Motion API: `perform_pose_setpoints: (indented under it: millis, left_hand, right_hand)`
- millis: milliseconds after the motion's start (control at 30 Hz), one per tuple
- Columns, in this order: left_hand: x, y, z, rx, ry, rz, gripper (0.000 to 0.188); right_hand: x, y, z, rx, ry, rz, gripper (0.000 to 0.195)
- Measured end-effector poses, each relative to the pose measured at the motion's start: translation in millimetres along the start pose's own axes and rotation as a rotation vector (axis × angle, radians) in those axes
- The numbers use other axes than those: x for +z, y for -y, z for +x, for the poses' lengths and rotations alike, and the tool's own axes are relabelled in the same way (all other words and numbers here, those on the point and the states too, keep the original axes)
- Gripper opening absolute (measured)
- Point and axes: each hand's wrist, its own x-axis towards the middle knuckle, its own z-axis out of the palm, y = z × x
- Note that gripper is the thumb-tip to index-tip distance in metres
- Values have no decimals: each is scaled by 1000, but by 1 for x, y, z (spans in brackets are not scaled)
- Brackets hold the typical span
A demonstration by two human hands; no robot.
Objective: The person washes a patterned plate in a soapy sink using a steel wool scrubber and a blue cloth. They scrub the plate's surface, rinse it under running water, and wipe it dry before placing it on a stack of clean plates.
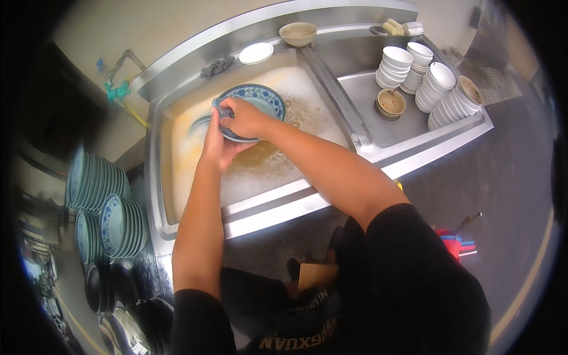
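Over the left basin of soapy, brownish water, my left hand (218, 144) grips the near-left rim of a blue-and-white patterned plate (266, 100). My right hand (244, 117) presses a dark grey scrubbing cloth or pad (225, 110) against the same plate's left side. The fingers partly hide the pad. A curved pale rim, perhaps of another dish, shows in the foam just left of my hands. Behind the basin, on the ledge, lie a dark wire scourer (217, 66), white plates (256, 53) and a beige bowl (298, 34).
Stacked white bowls (396, 66) and small beige bowls (391, 104) occupy the right basin, past a steel divider (333, 95). Blue-rimmed plates (116, 226) stand stacked at the left, with dark dishes (100, 288) nearer. A green tap (119, 91) is on the left wall.
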Motion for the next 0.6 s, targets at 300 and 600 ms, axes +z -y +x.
perform_pose_setpoints:
  millis: [300,600]
  left_hand:
    - [0,-12,-9,44,-131,212,79]
    - [-12,-1,-3,-51,-61,71,81]
  right_hand:
    - [-40,-3,-9,115,22,-653,44]
    - [-11,13,1,140,350,-19,45]
